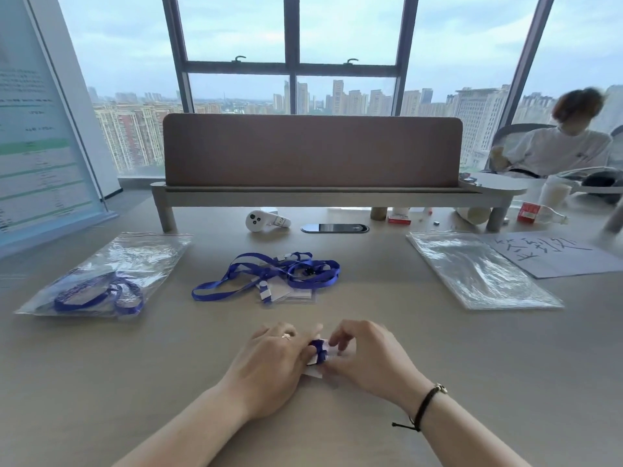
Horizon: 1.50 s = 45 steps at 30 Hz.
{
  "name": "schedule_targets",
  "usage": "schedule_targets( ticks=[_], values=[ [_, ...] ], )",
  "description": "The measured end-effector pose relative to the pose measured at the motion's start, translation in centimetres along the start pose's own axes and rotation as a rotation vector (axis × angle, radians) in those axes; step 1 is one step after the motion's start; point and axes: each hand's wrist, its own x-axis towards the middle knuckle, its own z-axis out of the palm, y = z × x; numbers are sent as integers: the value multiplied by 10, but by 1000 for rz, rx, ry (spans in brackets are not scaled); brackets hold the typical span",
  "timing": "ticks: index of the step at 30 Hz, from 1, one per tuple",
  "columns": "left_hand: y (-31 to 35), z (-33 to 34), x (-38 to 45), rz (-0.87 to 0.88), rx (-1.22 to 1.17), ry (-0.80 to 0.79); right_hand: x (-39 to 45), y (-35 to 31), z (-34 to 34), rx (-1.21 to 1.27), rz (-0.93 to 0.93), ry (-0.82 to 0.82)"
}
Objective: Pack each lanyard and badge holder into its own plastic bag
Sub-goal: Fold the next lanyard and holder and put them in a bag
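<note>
My left hand (pixel 269 365) and my right hand (pixel 365 357) meet near the table's front, both pinching a badge holder with a blue lanyard wound round it (pixel 318 352); most of it is hidden under my fingers. A tangle of loose blue lanyards with clear badge holders (pixel 273 278) lies in the middle of the table. At the left lies a filled plastic bag (pixel 101 278) with a blue lanyard inside. A stack of flat plastic bags (pixel 478 267) lies at the right.
A desk divider on a raised shelf (pixel 313 193) crosses the back of the table. Below it lie a white controller (pixel 263 221) and a cable hatch (pixel 335 228). A handwritten paper sheet (pixel 553 254) sits far right. Another person (pixel 553 146) sits beyond.
</note>
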Motion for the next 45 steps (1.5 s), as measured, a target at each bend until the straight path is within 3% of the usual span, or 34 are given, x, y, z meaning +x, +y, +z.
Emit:
schedule_targets(
  ticks=[5,8,13,24,31,36,41,45],
  values=[
    [6,-4,-1,39,155,-169,-9,5,-6,28,-8,-23],
    [9,-5,1,30,212,-192,-15,5,-12,59,-38,-71],
    [14,-6,-2,15,266,-55,-25,10,-22,39,-37,-30],
    [60,-23,50,36,88,-71,-31,63,-66,88,110,223],
    [107,7,115,76,-43,-192,-2,139,-103,-168,323,349],
    [142,37,155,58,-105,-265,21,180,-111,-263,473,287],
    [157,62,187,28,-86,-250,31,188,-106,-499,447,408],
    [158,77,206,11,-120,-199,33,193,-106,-519,410,447]
  ],
)
